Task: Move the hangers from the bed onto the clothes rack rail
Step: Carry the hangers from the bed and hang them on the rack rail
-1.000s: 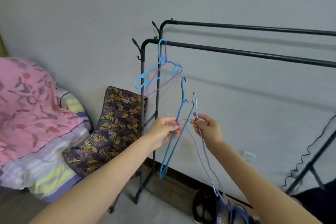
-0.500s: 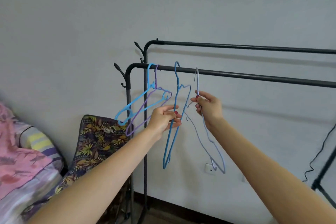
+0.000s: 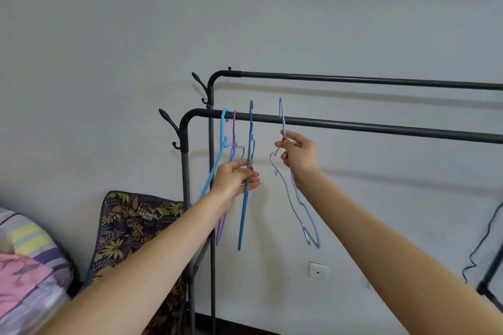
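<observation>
My left hand (image 3: 236, 177) grips a dark blue hanger (image 3: 246, 198) by its side, and its hook rises just above the near black rail (image 3: 367, 127) of the clothes rack. My right hand (image 3: 298, 153) pinches the neck of a pale lavender hanger (image 3: 300, 205), whose hook also reaches above that rail. I cannot tell whether either hook rests on the rail. A light blue hanger (image 3: 222, 133) and a purple hanger (image 3: 234, 130) hang on the rail further left, near its bend.
A second, higher rail (image 3: 367, 80) runs behind the near one. Coat hooks (image 3: 170, 124) stick out at the rack's left end. A floral cushion (image 3: 130, 228) leans against the wall, bedding (image 3: 24, 266) lies at the lower left, and a black cable (image 3: 487, 242) hangs at the right.
Both hands have lifted their hangers higher, so the hooks now stand above the near rail. The two hangers have spread further apart, and the view has tilted upward.
</observation>
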